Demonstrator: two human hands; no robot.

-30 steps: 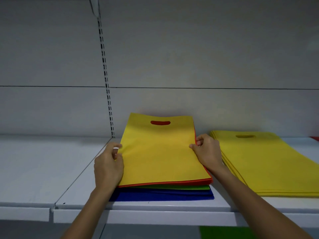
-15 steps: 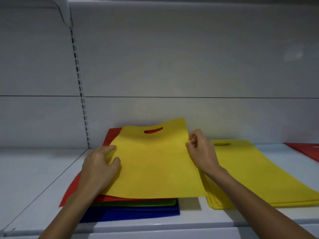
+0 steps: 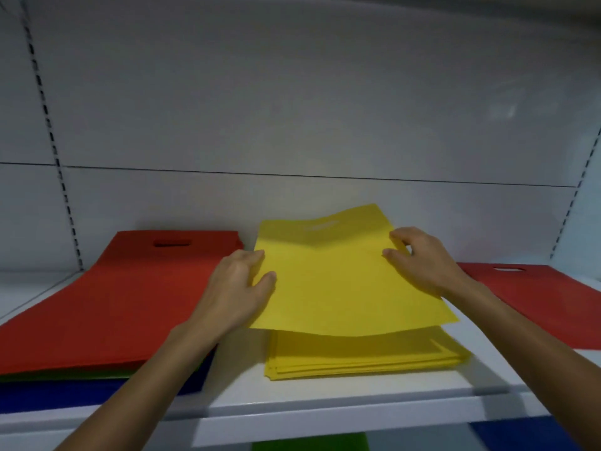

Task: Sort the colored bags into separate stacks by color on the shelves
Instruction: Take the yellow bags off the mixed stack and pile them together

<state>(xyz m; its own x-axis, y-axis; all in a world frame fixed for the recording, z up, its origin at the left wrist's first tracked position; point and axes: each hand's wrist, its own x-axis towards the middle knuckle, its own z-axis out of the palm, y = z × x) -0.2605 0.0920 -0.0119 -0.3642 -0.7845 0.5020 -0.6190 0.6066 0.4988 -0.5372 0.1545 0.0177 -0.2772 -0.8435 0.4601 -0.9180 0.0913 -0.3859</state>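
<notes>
yellow bag (image 3: 351,288) over yellow stack (image 3: 364,359) | mixed stack (image 3: 130,304) left — red bag (image 3: 536,297) right

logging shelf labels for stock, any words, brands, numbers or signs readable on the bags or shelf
None: no readable text anywhere in view.
The yellow bag, yellow stack, left red bag, right red bag and shelf are all plain.

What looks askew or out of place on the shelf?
The yellow bag, held by the left hand and right hand, lies skewed over the yellow stack, its near edge lifted, not squared up. Left of it, a red bag tops a green bag and a blue bag: colours mixed.
</notes>
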